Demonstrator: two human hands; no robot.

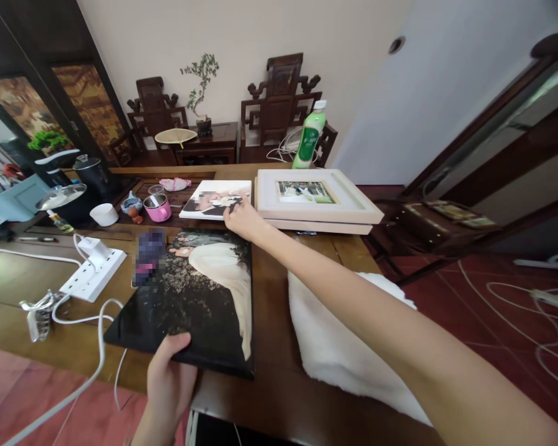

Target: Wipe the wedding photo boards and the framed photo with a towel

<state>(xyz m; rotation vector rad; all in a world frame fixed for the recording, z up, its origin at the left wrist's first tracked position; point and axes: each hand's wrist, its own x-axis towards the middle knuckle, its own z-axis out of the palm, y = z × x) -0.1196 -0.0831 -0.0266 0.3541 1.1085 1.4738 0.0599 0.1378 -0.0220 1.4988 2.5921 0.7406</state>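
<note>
My left hand (171, 371) grips the near edge of a large dark photo panel (204, 303), its thumb lying on the front. The panel is held tilted over the table's front and shows a figure in a long white dress. Beyond its far edge lies a smaller white-edged photo panel (204, 189). My right hand (243, 218) reaches across to that panel's near right corner, its fingers curled on it. Beside the right hand sit stacked pale picture frames (269, 186), the top one holding a small photo. Under my right forearm is a folded white cloth (325, 347).
Left on the wooden table (269, 291) are a white power strip (93, 275) with cables, a pink cup (158, 209), a white bowl (104, 214) and a lidded pan (67, 201). A green bottle (308, 136) stands behind the frames. A blue bin (16, 201) sits far left.
</note>
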